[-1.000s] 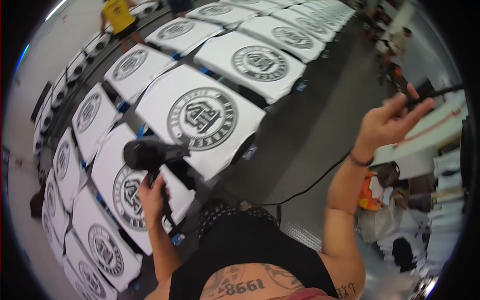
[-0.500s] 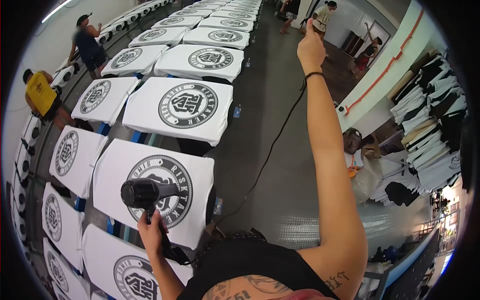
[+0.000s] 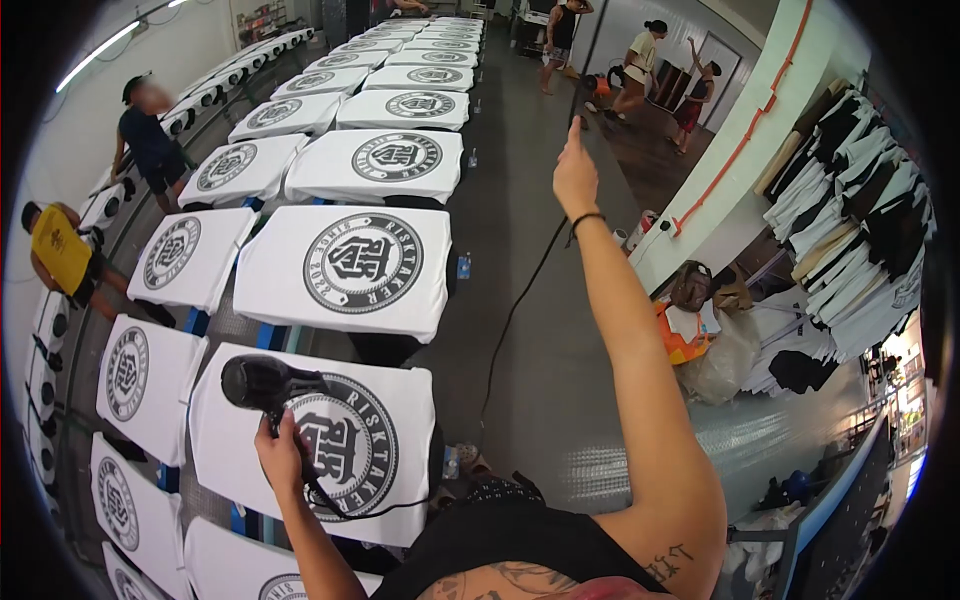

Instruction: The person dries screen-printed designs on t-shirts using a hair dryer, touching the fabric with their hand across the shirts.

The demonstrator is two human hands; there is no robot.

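My left hand [image 3: 281, 452] is closed round the handle of a black hair dryer [image 3: 262, 382], over the nearest white shirt [image 3: 235, 455] with its round dark print. The dryer's nozzle points right, above the print. A thin cord loops from the handle across the shirt's lower part. My right hand [image 3: 576, 182] is raised ahead on the outstretched arm, closed on a black cord [image 3: 522, 300]. This cord runs up from the hand to the top of the view and down towards the floor by my body.
Two rows of printed white shirts [image 3: 345, 270] lie on flat boards. Two people [image 3: 62, 245] [image 3: 148, 135] stand left; several others are at the back right. Hung shirts [image 3: 850, 215], a pillar [image 3: 745, 150] and bags [image 3: 720, 350] are on the right.
The view has swung round to look along the rows. My right hand has moved from the far right to in front, the cord still held. The dryer stays in my left hand, now over the nearest shirt.
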